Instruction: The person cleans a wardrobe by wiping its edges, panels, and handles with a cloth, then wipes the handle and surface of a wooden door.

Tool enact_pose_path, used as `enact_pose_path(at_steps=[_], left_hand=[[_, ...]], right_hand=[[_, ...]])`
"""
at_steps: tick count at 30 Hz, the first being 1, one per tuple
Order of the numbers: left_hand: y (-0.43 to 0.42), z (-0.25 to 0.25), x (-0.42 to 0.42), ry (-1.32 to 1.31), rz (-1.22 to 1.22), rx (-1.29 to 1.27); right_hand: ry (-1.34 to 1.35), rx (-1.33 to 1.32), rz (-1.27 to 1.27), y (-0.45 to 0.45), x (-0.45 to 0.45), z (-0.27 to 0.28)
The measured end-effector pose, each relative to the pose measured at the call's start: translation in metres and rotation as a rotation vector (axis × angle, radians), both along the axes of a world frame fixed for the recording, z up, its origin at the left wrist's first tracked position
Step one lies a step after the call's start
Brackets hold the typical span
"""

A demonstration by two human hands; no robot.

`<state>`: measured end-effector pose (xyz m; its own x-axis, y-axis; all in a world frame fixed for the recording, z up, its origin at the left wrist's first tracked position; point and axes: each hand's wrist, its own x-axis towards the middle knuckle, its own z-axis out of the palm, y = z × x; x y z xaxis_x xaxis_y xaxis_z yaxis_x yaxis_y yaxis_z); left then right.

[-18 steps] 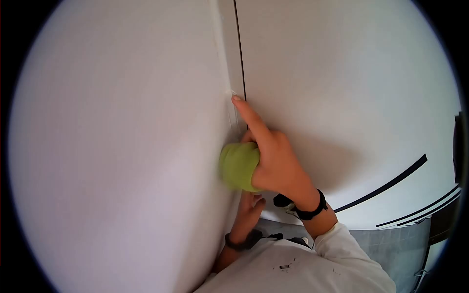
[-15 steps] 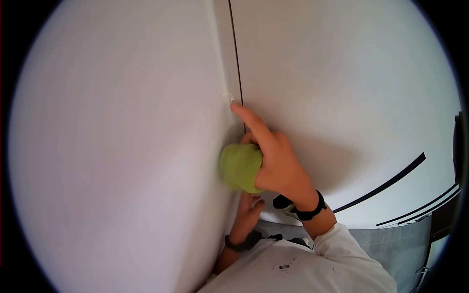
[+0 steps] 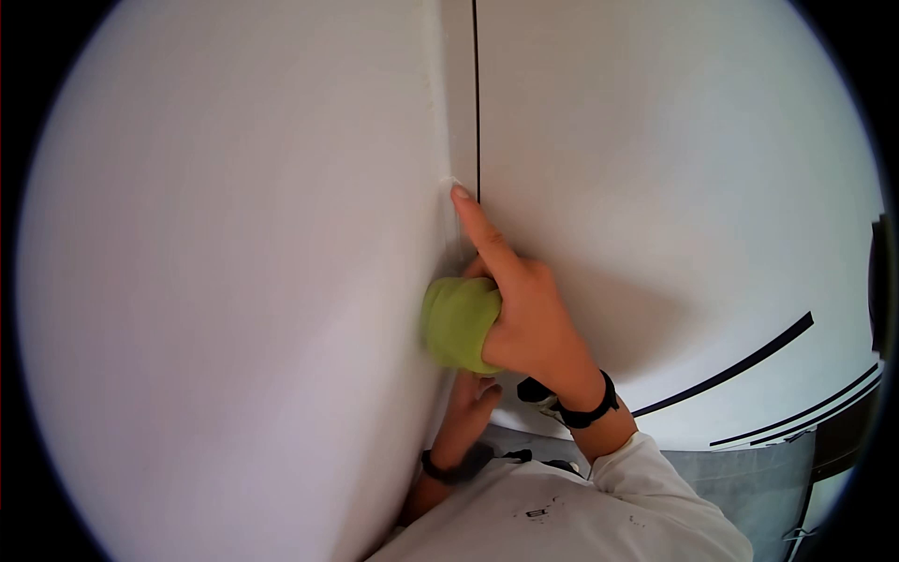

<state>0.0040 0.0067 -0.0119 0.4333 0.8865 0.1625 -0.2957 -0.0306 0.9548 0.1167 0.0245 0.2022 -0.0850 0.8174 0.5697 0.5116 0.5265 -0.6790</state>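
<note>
Right-hand grip: the right hand (image 3: pixel 538 326) is curled round a green cloth (image 3: pixel 459 323), index finger stretched out straight; how tightly it squeezes cannot be told.
Left hand: the left hand (image 3: pixel 471 405) is just below the cloth, its fingertips hidden behind it, so its hold cannot be told.
Cloth's place: low in the corner, beside the white wall (image 3: pixel 234 281); contact is unclear.
Edges: a pale corner strip (image 3: pixel 438 94) and a dark gap (image 3: pixel 477 103) run upward; the index fingertip is at the strip.
Open room: tight on the wall side, wide across the right-hand panel (image 3: pixel 684 187).
Cloth's axis: bunched and rounded, visible part slightly longer top to bottom; no clear pointing end.
</note>
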Motion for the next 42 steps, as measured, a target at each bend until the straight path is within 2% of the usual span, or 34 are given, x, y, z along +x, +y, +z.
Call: enact_pose_path(at_steps=[2,11,18,20,23,30,32,35,39,42], left_hand=[[0.002,-0.005,-0.001,0.011,-0.014,-0.004],[-0.002,0.01,0.001,-0.052,-0.007,-0.039],[-0.003,0.01,-0.001,0.002,-0.001,-0.044],[-0.003,0.005,0.0,-0.023,-0.015,-0.083],[-0.001,0.007,0.004,-0.057,0.034,0.021],[-0.003,0.005,-0.001,0.025,0.017,-0.017],[-0.003,0.009,0.001,0.001,0.061,0.06],[-0.003,0.002,0.0,-0.046,0.021,-0.007],[-0.001,0.003,0.001,0.015,0.016,0.009],[-0.002,0.001,0.001,-0.079,-0.023,-0.071]], right_hand=[[0.022,0.077,-0.006,0.002,-0.001,-0.003],[0.026,0.088,-0.031,0.002,-0.001,-0.003],[0.066,0.054,-0.014,0.001,0.002,-0.004],[0.003,0.098,0.01,0.001,0.004,-0.013],[0.085,0.101,-0.009,0.002,-0.001,-0.011],[0.008,0.066,-0.013,0.001,-0.002,-0.007],[0.023,0.068,-0.003,0.001,-0.002,-0.006],[0.04,0.064,-0.001,0.001,-0.001,-0.007],[0.061,0.065,0.005,0.0,0.0,-0.005],[0.072,0.047,-0.02,-0.001,-0.001,-0.003]])
